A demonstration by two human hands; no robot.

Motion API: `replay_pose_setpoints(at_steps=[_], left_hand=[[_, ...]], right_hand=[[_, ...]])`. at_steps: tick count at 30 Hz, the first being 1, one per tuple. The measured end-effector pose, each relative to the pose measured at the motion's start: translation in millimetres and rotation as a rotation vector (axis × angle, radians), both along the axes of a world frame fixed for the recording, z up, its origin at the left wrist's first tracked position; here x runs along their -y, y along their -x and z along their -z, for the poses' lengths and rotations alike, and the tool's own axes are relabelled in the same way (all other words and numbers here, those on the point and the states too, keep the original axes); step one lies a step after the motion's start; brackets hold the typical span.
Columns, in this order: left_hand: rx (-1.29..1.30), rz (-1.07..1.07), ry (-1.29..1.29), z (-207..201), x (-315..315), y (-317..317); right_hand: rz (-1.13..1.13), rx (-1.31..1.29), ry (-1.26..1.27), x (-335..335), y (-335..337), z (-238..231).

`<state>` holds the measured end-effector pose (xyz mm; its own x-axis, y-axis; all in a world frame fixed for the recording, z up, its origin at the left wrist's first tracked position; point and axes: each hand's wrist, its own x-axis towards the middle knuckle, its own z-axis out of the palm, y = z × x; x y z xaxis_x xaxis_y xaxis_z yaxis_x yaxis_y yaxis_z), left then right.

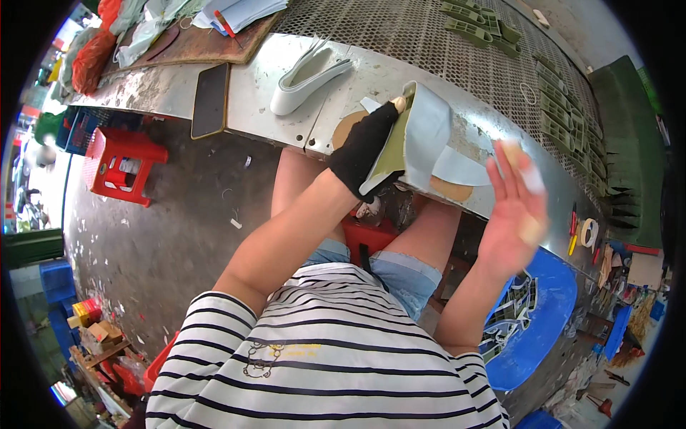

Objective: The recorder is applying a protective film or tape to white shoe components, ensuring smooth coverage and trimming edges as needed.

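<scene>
Workshop table: seen from the head, a bare metal strip (257, 86) runs along the near edge of the table, with dark mesh (400, 46) behind it carrying green molded parts (475, 25) toward the far edge.
Pale piece: the folded pale piece (430, 118), green on its inner side, is held up at the middle of the table's near edge, above the person's lap.
Left hand: the black-gloved left hand (363, 146) is closed around the green-lined side of the pale piece, thumb near its top.
Right hand: the right hand (509, 222) is open, fingers raised and apart, off the pale piece; beige wraps show on it.
Grip risk: only one hand supports the pale piece, so a loosened hold could let it slip off the near edge into the lap.
Strip risk: a white strip (461, 168) overlaps a tan disc (451, 189) at that edge; a sweeping wrist could drag either away.
Phone risk: the phone (210, 101) appears to jut past the near edge, so a knock from the left forearm could tip it down.
Hidden parts: the glove covers most left fingers, and the inside of the pale piece is largely turned away.
Unclear spots: blur softens the right fingertips; whether the white patch beside them is held, I cannot tell.
</scene>
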<state>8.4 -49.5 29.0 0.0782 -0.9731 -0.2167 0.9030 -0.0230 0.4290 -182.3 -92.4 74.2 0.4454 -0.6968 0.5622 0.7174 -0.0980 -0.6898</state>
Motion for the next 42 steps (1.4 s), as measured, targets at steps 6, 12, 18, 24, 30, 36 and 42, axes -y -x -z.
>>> replay_pose_setpoints(at_steps=[6,12,18,24,30,36,42], left_hand=[[-0.032,0.002,-0.068,2.7,-5.1,13.9],[0.106,-0.062,-0.191,4.4,-1.5,7.2],[0.148,-0.123,-0.244,-11.8,-2.6,10.1],[1.107,-0.014,-0.128,-29.9,-32.8,2.0],[0.793,-0.044,0.151,-20.5,-32.1,2.8],[0.737,0.066,0.295,-19.7,-33.2,0.9],[0.979,-0.206,0.202,-23.3,-39.4,14.9]], right_hand=[[0.379,-0.833,0.823,-27.5,-39.4,-15.6],[0.124,-0.366,0.338,-48.2,-26.8,-14.8],[0.369,-0.701,0.433,-6.8,-21.9,9.4],[0.632,-0.530,0.021,7.3,-13.7,19.2],[0.468,-0.281,-0.132,0.0,-18.3,8.8],[0.359,-0.362,-0.235,-2.6,-14.9,13.9],[0.333,-0.283,-0.323,-6.6,-10.2,29.2]])
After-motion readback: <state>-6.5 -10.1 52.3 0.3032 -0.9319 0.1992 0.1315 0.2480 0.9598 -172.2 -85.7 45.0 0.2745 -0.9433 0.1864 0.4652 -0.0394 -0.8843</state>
